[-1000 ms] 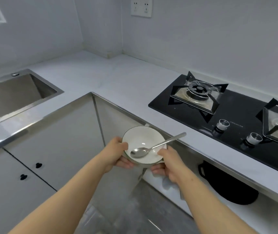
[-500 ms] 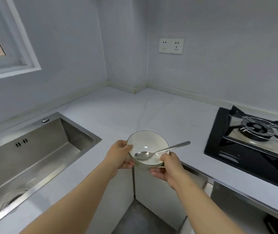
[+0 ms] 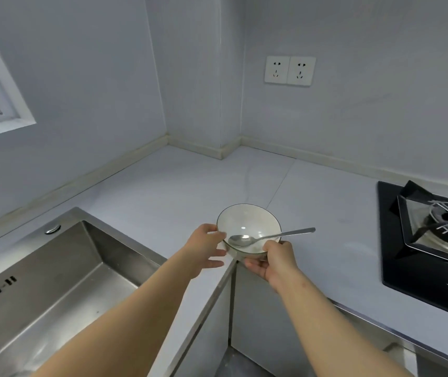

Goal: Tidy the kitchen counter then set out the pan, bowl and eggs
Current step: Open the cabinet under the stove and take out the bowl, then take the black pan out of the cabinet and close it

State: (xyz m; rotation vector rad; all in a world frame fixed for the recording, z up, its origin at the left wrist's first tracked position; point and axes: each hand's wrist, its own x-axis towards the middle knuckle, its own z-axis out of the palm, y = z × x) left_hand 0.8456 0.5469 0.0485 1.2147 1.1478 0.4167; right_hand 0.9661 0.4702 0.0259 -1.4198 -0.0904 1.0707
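A round white ceramic bowl with a thin dark rim [image 3: 247,221] is held between both bare hands, at the inner corner of the pale grey L-shaped stone desk [image 3: 190,186]. Whether its base touches the surface or sits just above it I cannot tell. The left grip [image 3: 206,251] is at the bowl's left side, with the thumb on the rim and the fingers loosely curved round the outer wall and underneath. The right grip [image 3: 274,258] is at the near right side, with the thumb over the rim and the fingers cupped under the base, so the bowl lies between the two and a little beyond them. A plain stainless steel spoon [image 3: 285,235] lies in the bowl, its scoop on the near inner wall and its handle sticking out over the right rim, just above the right thumb. A rectangular stainless steel sink [image 3: 114,248] is sunk in the desk to the left. A black glass gas hob [image 3: 407,268] lies to the right, well apart from the bowl. A white double wall socket [image 3: 290,70] is on the wall behind.
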